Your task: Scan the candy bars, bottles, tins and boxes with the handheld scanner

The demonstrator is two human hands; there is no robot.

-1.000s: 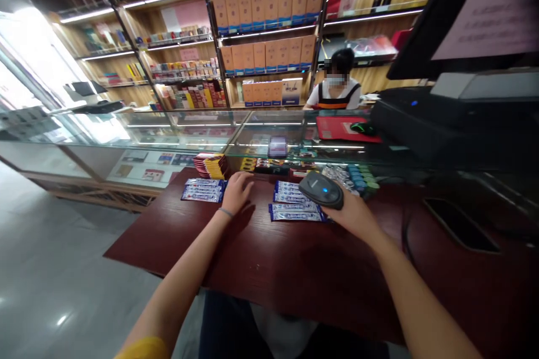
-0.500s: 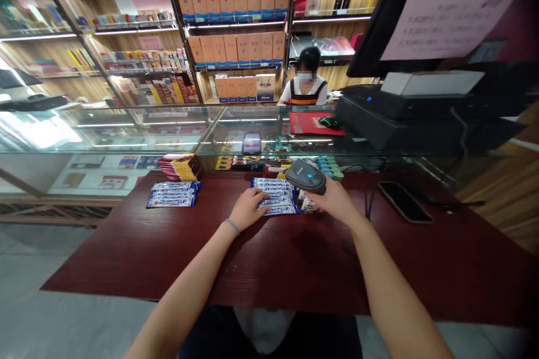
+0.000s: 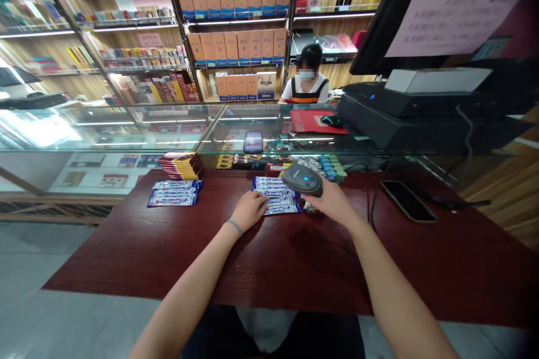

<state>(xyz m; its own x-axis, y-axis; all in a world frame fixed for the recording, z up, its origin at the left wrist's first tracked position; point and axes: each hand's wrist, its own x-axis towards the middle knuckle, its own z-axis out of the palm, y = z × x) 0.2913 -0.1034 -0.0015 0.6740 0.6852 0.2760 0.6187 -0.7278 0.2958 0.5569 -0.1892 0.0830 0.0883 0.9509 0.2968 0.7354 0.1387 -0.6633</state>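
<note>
My right hand [image 3: 332, 202] is closed around the handle of a dark grey barcode scanner [image 3: 302, 178] with a lit blue dot on top. The scanner's head hangs over the right end of a row of blue-and-white packets [image 3: 281, 205]. My left hand [image 3: 249, 210], with a blue band at the wrist, has its fingers curled on the left end of these packets; the fingertips are partly hidden. Small items under the scanner are mostly covered. Farther left lie a second row of similar packets [image 3: 174, 193] and a stack of red-and-yellow packs [image 3: 182, 165].
Behind the dark red table [image 3: 261, 275] stands a glass display counter [image 3: 168, 129]. A phone [image 3: 408, 201] and a cable lie at the right. A black monitor [image 3: 389, 17] stands on the counter. Beyond it is a masked person [image 3: 309, 90] before shelves of boxes.
My left fingers have drawn back slightly toward the left end of the packets, and one packet now sits at a slant. The scanner has shifted slightly left.
</note>
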